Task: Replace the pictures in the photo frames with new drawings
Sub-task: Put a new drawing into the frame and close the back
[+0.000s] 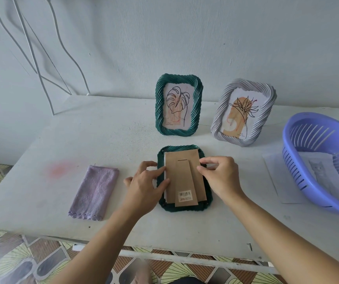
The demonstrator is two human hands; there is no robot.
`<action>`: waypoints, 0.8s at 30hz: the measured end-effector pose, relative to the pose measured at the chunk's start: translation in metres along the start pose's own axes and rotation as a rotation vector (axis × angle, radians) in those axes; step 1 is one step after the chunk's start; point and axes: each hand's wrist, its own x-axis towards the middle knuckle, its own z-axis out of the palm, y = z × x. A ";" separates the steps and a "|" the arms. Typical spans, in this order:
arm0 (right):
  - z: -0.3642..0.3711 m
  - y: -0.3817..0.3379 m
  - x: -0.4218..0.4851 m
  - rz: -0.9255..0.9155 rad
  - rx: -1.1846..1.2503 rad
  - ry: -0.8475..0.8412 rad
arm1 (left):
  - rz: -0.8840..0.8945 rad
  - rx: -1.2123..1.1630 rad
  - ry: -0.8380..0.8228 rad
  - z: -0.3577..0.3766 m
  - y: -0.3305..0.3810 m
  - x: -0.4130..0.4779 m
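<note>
Taking the face-down frame near the front middle of the table as the dial's centre, a folded purple cloth lies at nine o'clock, apart from the work, probably kept handy for wiping glass.

The left hand grasps the frame's nine o'clock side, fingers curled over the green rim and thumb lying on the cardboard backing, apparently to steady it. The backing, with its folded stand and barcode sticker, sits slightly askew in the recess. A white paper edge shows under its left side, and whether that is the old picture or a new drawing I cannot tell.

At twelve o'clock a second green frame stands upright, showing a leaf print.

The right hand pinches the backing's three o'clock edge with curled fingertips, which suggests the board is being lifted out or seated.

At two o'clock a pale lilac frame stands tilted back. At three o'clock a blue basket holds a cat drawing, seemingly a replacement waiting within reach.
</note>
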 end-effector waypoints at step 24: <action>0.006 -0.004 -0.009 -0.380 -0.562 -0.054 | -0.075 -0.100 0.110 0.009 0.002 0.002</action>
